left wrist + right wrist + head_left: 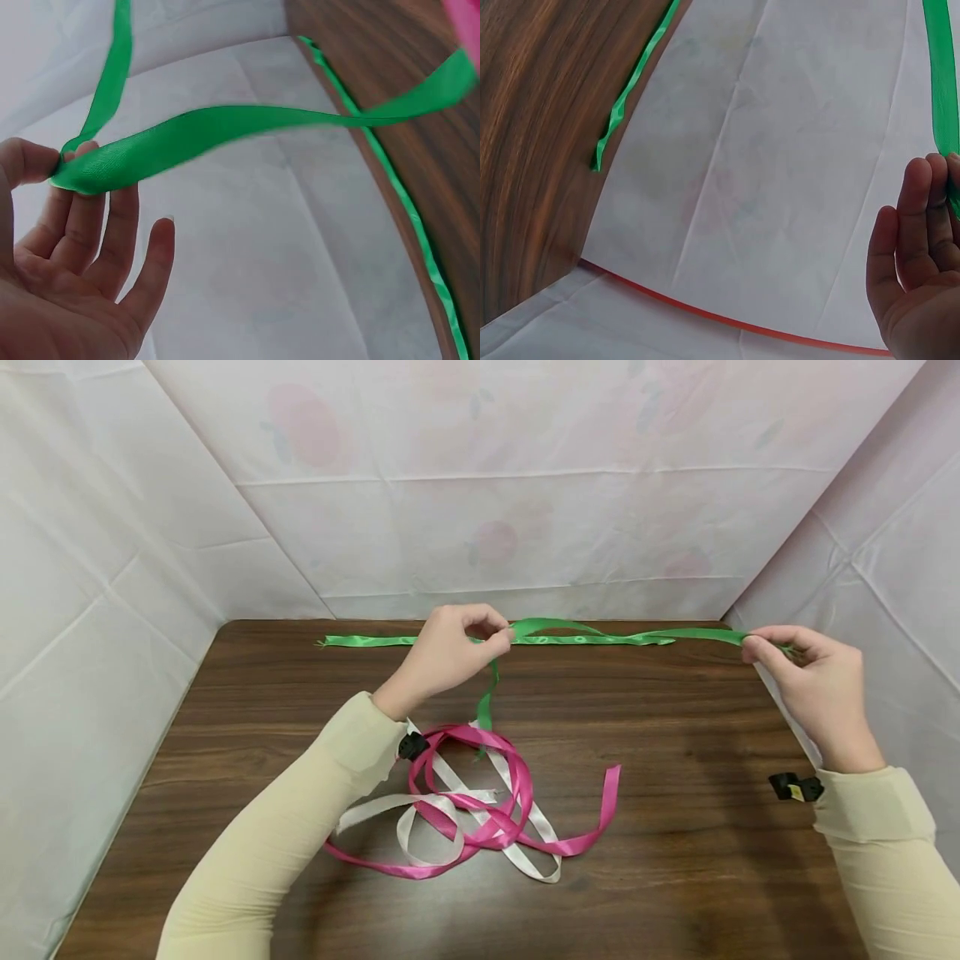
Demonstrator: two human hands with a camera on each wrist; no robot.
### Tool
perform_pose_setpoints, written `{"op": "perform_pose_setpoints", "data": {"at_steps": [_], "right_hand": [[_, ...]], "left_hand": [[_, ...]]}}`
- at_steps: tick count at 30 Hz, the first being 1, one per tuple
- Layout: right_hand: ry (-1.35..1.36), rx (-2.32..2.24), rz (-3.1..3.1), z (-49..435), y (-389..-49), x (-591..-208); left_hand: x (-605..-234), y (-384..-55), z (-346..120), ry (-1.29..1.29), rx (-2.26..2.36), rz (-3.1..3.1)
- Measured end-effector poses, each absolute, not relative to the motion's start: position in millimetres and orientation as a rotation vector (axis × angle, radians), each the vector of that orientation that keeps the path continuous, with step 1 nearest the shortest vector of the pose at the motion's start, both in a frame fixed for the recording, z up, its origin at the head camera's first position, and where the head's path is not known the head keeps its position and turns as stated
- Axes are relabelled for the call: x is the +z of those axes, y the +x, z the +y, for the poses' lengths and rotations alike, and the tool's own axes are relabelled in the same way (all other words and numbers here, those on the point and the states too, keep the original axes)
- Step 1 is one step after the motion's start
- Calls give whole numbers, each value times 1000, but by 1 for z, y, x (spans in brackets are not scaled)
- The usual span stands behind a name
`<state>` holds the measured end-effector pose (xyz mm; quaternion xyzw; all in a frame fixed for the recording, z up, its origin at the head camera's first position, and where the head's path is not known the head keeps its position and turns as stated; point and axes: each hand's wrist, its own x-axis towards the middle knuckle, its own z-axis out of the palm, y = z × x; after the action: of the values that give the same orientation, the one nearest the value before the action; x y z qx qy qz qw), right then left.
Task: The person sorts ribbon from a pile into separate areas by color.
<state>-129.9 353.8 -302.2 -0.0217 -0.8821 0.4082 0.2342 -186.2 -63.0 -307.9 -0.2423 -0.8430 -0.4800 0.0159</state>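
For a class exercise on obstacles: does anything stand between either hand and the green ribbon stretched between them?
Nothing visible does: the left hand and right hand pinch that green ribbon directly. The pink ribbon and white ribbon lie nearer the person.

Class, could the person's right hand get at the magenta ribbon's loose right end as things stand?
Probably yes: nothing covers that magenta ribbon end, though the right hand pinches a green ribbon and would likely have to release it first.
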Motion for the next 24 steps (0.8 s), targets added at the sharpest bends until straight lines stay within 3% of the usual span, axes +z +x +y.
{"op": "perform_pose_setpoints", "data": {"at_steps": [9, 24], "right_hand": [[-48, 1205, -2417, 350, -134, -307], [34, 1084, -2533, 347, -137, -323]], "left_hand": [[-298, -188, -66, -656, -1631, -2609], [-333, -191, -75, -596, -1569, -2773]]}}
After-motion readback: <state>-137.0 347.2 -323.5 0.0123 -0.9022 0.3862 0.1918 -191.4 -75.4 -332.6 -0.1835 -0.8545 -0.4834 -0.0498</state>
